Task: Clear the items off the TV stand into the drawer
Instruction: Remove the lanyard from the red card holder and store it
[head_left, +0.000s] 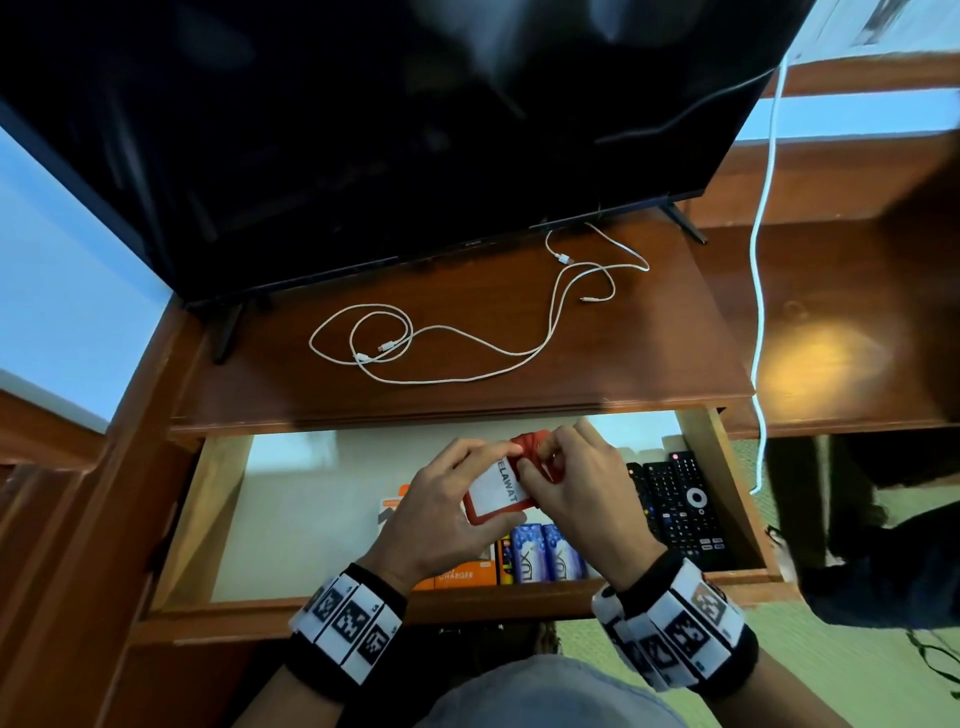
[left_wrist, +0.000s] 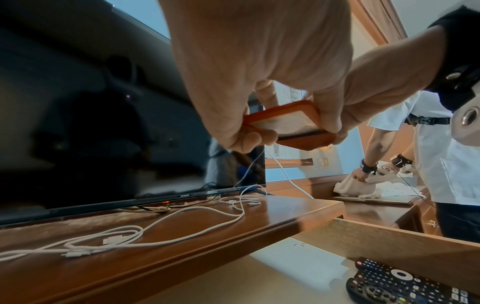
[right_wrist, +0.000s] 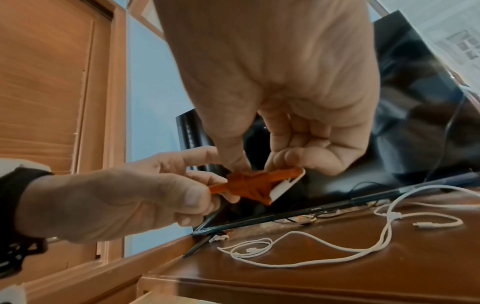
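Note:
Above the open drawer, both hands hold one orange-red badge holder with a white card reading "RELAWAT". My left hand pinches its edges between thumb and fingers. The right hand pinches the red lanyard bunched at the holder's top. The left wrist view shows the badge holder from below, and in the right wrist view the lanyard is wound around it. White charging cables lie loose on the brown TV stand in front of the TV.
Inside the drawer lie black remotes at the right, blue LUX soap bars and an orange charger box at the front. A white cord hangs down at the right. Another person handles cloth beside the stand.

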